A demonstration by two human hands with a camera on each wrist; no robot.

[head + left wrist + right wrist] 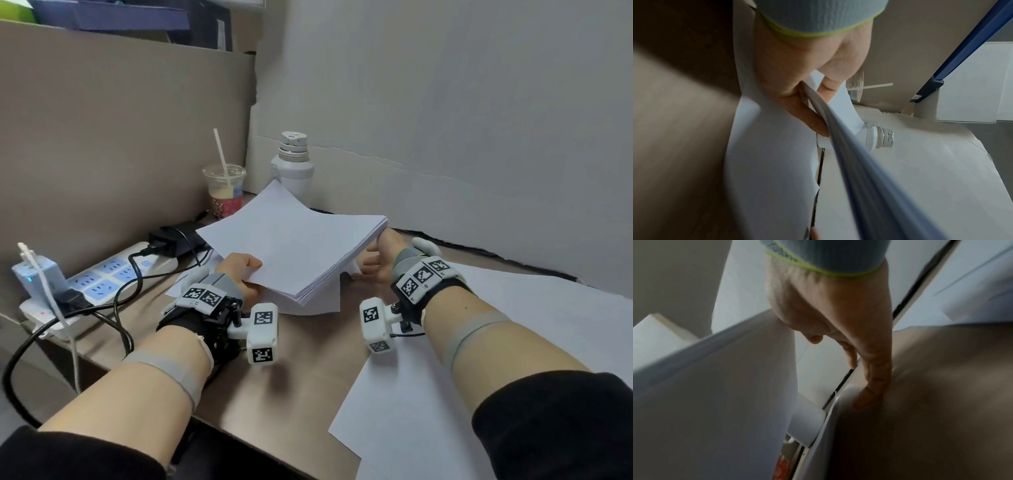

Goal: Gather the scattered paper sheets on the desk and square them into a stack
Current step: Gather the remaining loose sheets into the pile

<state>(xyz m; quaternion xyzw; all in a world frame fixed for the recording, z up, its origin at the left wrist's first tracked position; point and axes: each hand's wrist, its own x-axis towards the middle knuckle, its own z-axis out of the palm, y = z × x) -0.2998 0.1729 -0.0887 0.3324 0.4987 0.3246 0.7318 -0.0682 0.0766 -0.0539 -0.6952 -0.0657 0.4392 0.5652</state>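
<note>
Behind paper stack point(291, 246), half-full cup point(224, 192).

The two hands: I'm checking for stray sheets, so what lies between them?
In the head view, the lifted paper stack spans between the left hand and right hand. A loose sheet lies on the desk under it.

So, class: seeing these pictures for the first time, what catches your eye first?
A thick stack of white paper held tilted above the desk: the left hand pinches its near corner, the right hand is at its right edge. Behind stand a white bottle and a plastic cup with straw.
</note>
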